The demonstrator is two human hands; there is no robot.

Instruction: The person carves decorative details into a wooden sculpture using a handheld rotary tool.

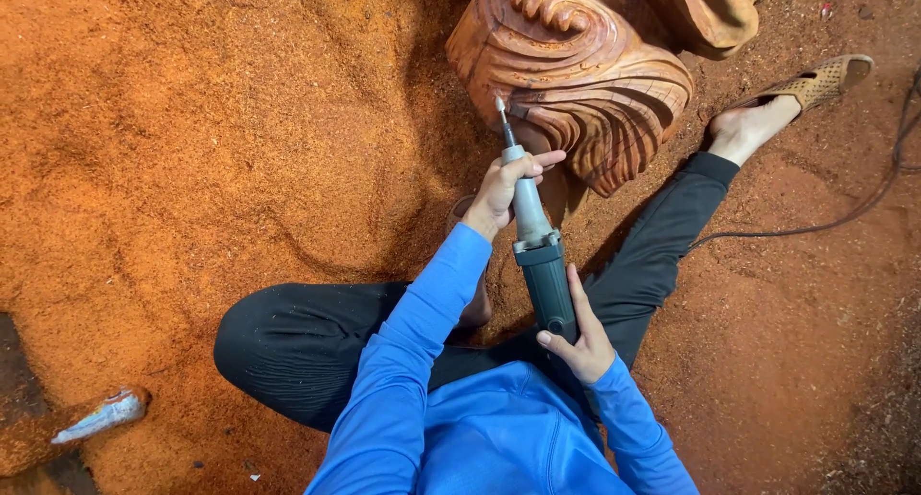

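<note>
The left hand point(504, 188) wraps around the silver neck of a grinder point(537, 246), and the right hand point(580, 337) clasps its dark green body from below. The tool's tip touches the left edge of a carved wooden block point(585, 73) with curling ridges. Open ground lies wide to the left; on the right, an outstretched leg point(662, 246) and a sandal point(825, 81) crowd the carving. Orange sawdust point(192, 150) covers the floor, and a cable point(844, 217) trails across it.
</note>
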